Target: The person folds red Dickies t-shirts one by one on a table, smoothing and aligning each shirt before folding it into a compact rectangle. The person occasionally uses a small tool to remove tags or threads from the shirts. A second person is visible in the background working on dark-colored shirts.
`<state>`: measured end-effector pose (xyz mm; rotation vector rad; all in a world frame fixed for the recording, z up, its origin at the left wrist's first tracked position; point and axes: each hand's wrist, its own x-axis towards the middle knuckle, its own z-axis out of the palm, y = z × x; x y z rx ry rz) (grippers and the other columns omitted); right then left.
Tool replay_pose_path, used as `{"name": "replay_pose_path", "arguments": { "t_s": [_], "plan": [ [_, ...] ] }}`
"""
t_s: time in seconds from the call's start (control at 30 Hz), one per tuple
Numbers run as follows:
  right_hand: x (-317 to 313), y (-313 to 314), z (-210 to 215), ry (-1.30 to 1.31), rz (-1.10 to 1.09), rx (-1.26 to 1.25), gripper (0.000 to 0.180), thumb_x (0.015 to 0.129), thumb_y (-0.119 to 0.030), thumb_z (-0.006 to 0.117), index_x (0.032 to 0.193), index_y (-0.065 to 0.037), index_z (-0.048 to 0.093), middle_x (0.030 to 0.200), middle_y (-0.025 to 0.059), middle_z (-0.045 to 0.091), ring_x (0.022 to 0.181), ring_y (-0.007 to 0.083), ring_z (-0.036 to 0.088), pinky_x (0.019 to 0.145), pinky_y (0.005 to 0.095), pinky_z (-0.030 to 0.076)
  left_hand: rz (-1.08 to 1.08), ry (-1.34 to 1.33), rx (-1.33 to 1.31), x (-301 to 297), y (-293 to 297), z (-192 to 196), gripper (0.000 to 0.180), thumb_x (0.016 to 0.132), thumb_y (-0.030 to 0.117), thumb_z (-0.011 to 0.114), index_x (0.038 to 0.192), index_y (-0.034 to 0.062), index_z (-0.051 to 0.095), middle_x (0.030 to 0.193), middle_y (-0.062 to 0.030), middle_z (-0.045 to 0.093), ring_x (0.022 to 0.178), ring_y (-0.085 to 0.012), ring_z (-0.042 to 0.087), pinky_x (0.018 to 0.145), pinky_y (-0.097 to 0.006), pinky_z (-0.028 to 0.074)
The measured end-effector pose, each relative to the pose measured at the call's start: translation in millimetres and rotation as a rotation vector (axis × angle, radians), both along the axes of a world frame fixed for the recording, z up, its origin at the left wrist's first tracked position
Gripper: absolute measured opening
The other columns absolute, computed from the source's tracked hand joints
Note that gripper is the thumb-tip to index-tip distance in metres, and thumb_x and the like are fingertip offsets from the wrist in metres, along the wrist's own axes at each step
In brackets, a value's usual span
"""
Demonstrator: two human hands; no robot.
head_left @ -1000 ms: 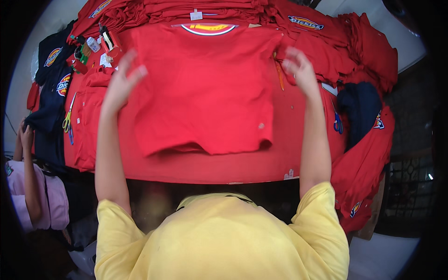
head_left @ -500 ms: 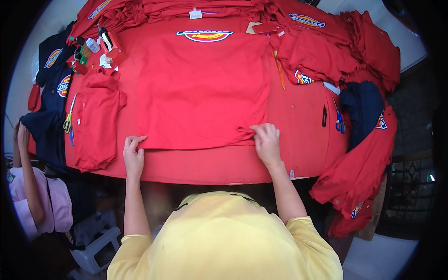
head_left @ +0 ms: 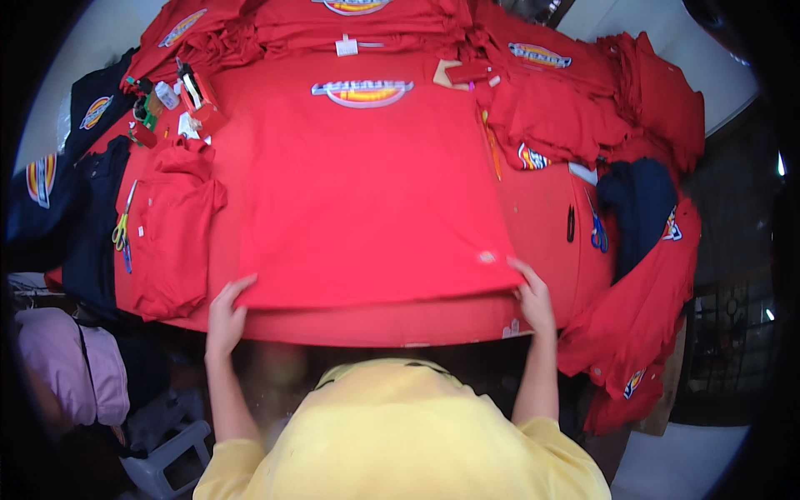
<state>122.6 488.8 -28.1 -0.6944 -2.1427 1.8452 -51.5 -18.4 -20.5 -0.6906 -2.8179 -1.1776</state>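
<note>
Head view: we pinch the bottom corners of a red shirt (head_left: 371, 192) between thumb and fingers, left hand (head_left: 225, 321) and right hand (head_left: 536, 304) apart, the shirt spread across the red counter (head_left: 367, 328).

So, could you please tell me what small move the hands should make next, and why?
Probably lower the hem of the spread red garment flat onto the table: the left hand and right hand are at its lower corners, where the hem looks slightly raised.
</note>
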Motion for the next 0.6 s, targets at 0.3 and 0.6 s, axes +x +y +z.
{"name": "replay_pose_path", "arguments": {
  "t_s": [0.3, 0.6],
  "plan": [
    [-45.5, 77.9, 224.6, 0.761, 0.911, 0.010, 0.036, 0.084, -0.021, 0.071, 0.108, 0.005, 0.060, 0.092, 0.0165, 0.061, 0.079, 0.0262, 0.059, 0.072, 0.0370, 0.048, -0.567, -0.206, 0.614, -78.8, -119.7, 169.5, 0.023, 0.088, 0.020, 0.062, 0.099, 0.0002, 0.055, 0.077, -0.0070, 0.057, 0.060, -0.0144, 0.052, 0.055, -0.031, 0.045],
    [-136.9, -16.4, 79.3, 0.091, 0.604, 0.828, 0.051, 0.086, -0.010, 0.062, 0.135, -0.008, 0.050, 0.140, 0.0148, 0.047, 0.135, 0.0276, 0.038, 0.111, 0.0385, 0.031, -0.243, -0.018, -0.416, -48.5, 62.1, 76.4, 0.076, 0.079, 0.047, 0.070, 0.140, 0.0103, 0.044, 0.148, -0.0177, 0.035, 0.140, -0.0354, 0.027, 0.113, -0.050, 0.022]
  ]
}}
